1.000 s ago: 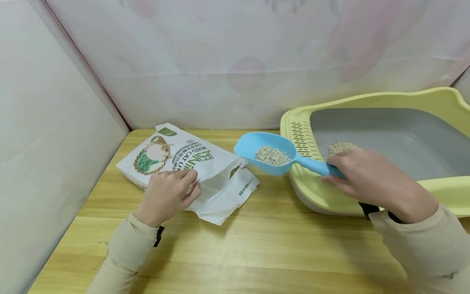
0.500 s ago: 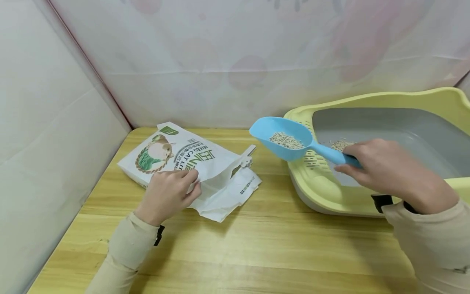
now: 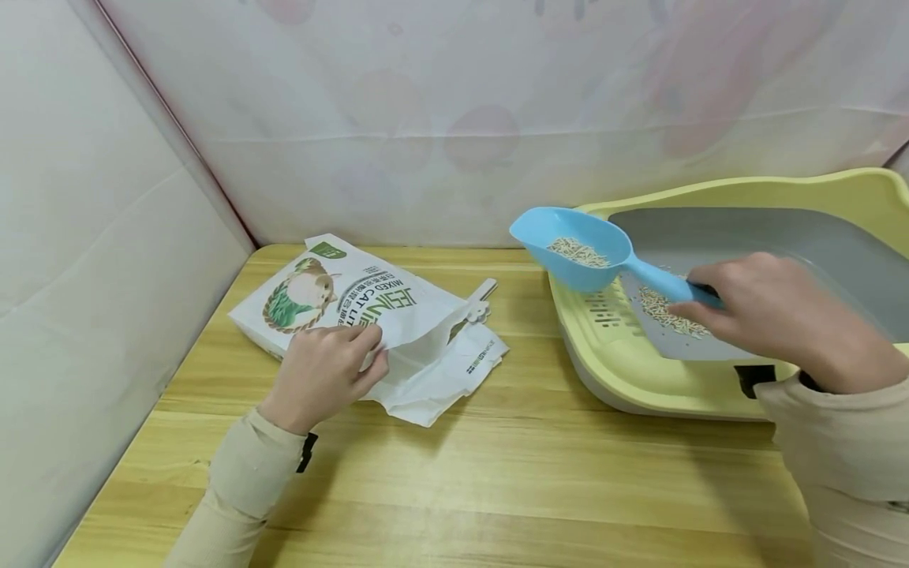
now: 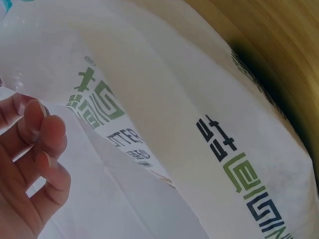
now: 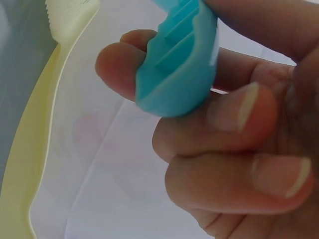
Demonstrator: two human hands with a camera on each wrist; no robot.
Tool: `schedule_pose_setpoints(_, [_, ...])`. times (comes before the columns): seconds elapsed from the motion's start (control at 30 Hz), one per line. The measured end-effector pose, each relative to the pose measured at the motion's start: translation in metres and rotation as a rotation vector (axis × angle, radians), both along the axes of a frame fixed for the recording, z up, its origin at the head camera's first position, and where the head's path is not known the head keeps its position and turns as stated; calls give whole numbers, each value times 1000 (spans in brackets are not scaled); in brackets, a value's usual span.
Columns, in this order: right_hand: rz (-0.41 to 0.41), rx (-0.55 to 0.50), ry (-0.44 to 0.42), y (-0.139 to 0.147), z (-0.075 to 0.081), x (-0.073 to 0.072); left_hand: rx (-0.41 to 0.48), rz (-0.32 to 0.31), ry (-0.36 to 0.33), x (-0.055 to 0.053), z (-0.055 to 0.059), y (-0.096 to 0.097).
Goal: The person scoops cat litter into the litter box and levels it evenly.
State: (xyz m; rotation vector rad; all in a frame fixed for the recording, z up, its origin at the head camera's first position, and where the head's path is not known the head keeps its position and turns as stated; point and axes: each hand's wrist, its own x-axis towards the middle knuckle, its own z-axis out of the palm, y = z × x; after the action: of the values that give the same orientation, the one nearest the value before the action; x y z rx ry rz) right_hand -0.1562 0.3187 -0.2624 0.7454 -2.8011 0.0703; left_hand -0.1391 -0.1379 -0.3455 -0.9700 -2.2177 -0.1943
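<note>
My right hand grips the handle of a light blue litter scoop. The scoop hangs over the left end of a yellow and grey litter box, its bowl facing up with pale litter pellets inside. In the right wrist view, fingers curl round the ribbed handle. At the left, my left hand pinches the upper edge of the mouth of a white cat litter bag. The bag lies on its side with its mouth gaping toward the right; its inside is mostly hidden.
A small heap of pellets lies on the box's grey floor, partly behind the scoop handle. A white clip shows at the bag's mouth. A wooden table carries everything, with pale fabric walls behind and at the left.
My right hand has carried the loaded scoop right and away from the bag, up over the box's near left end. My left hand stays at the bag's edge.
</note>
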Motion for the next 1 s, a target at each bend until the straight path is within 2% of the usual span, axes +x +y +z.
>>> schedule_pose_setpoints(0.23, [-72,14,-76,6,4,0,-4,2,3,0,1,0])
schedule_pose_setpoints(0.43, [-93,12,-97,13,3,-1,-3,3,-4,1,2,-1])
schedule_pose_setpoints(1.0, [-154,28,-37,40,6,-9,1,0,-4,3,3,1])
